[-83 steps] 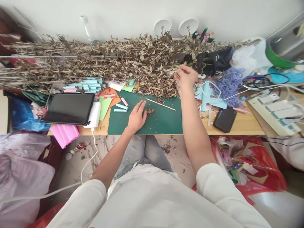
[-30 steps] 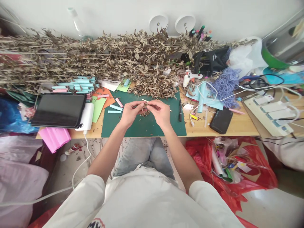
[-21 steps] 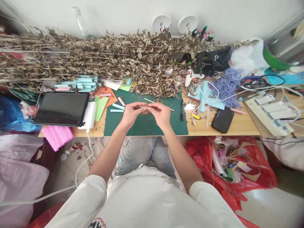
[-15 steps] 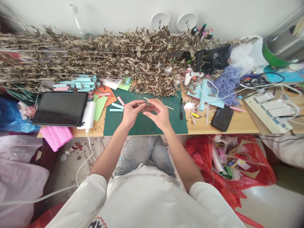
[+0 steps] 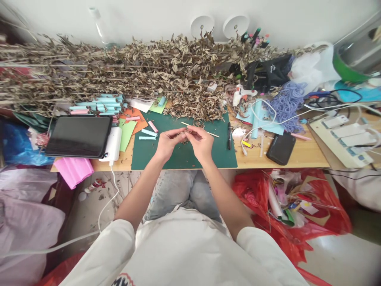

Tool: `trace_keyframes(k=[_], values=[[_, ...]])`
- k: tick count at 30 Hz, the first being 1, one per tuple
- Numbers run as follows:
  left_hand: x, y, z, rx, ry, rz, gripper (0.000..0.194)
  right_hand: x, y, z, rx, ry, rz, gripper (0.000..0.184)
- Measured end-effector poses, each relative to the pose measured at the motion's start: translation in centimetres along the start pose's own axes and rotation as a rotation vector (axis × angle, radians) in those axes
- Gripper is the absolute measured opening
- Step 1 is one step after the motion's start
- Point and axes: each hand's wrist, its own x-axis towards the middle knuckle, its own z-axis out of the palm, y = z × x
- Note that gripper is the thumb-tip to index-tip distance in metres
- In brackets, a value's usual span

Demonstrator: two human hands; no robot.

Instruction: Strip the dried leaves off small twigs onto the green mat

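Note:
Over the green cutting mat (image 5: 149, 157), my left hand (image 5: 167, 145) and my right hand (image 5: 201, 145) meet at the fingertips. Both are closed in a pinch on dried leaves (image 5: 186, 132), of which only a brown bit shows between the fingers. Leaf crumbs lie on the mat beneath. Just behind my right hand rests a thin pale stick (image 5: 212, 134). Small rolled paper tubes, blue (image 5: 148, 138) and pink (image 5: 153, 126), lie left of my left hand. A large heap of dried leaves (image 5: 196, 105) covers the mat's back edge.
A tablet (image 5: 79, 136) and a white power bank (image 5: 111, 145) stand left, before a stack of paper tubes (image 5: 102, 105). To the right are a black marker (image 5: 229, 136), a glue gun (image 5: 241, 95), a black phone-like slab (image 5: 281, 149) and a power strip (image 5: 342, 139). A red bag (image 5: 250, 190) sits below.
My hands have come together: the right thumb and fingers, apart before, now close against the left fingertips. The view has shifted slightly.

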Motion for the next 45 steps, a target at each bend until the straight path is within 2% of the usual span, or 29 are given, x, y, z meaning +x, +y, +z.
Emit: trace_keyframes(k=[2,5,8,12,16,19,21,23,26,29,31,34,37,45], values=[[0.4,-0.1,-0.3,0.024,0.044,0.017,0.039,0.2,0.3,-0.4,0.033,-0.003,0.038,0.030],[1.0,-0.2,-0.7,0.038,0.102,0.057,0.037,0.4,1.2,-1.1,0.039,0.100,0.067,0.040],[1.3,-0.4,-0.9,0.020,0.110,0.078,0.037,0.5,2.5,-0.8,0.035,0.164,0.125,0.048],[1.2,-0.6,-0.4,0.005,0.121,0.088,0.038,0.5,3.7,1.6,0.002,0.132,0.173,0.052],[1.0,-0.6,-0.1,0.009,0.174,0.098,0.039,0.5,3.7,4.4,0.051,0.100,0.198,0.053],[1.0,-0.7,0.1,-0.011,0.197,0.111,0.038,0.6,3.2,5.0,0.157,0.101,0.237,0.053],[1.0,-0.8,0.3,0.008,0.194,0.121,0.036,0.8,2.8,4.1,0.204,0.122,0.234,0.051],[1.1,-0.8,0.6,0.058,0.179,0.131,0.035,1.0,2.2,2.4,0.162,0.104,0.192,0.047],[1.3,-0.9,1.1,0.114,0.147,0.136,0.033,1.2,1.4,-0.4,0.130,-0.046,0.121,0.056],[1.5,-1.1,1.6,0.136,0.114,0.132,0.031,1.3,1.3,-2.1,0.111,-0.195,0.090,0.052],[1.6,-1.3,1.8,0.134,0.084,0.127,0.031,1.4,1.7,-2.5,0.078,-0.192,0.073,0.038],[1.4,-1.5,2.1,0.093,0.032,0.107,0.034,1.4,2.4,-2.4,0.033,-0.081,0.052,0.021],[0.9,-1.7,2.2,0.078,0.025,0.078,0.037,1.1,2.7,-2.3,0.050,-0.035,0.071,0.017],[0.2,-2.2,1.9,0.218,0.043,0.128,0.035,0.3,2.6,-3.2,-0.025,-0.112,-0.017,0.013]])
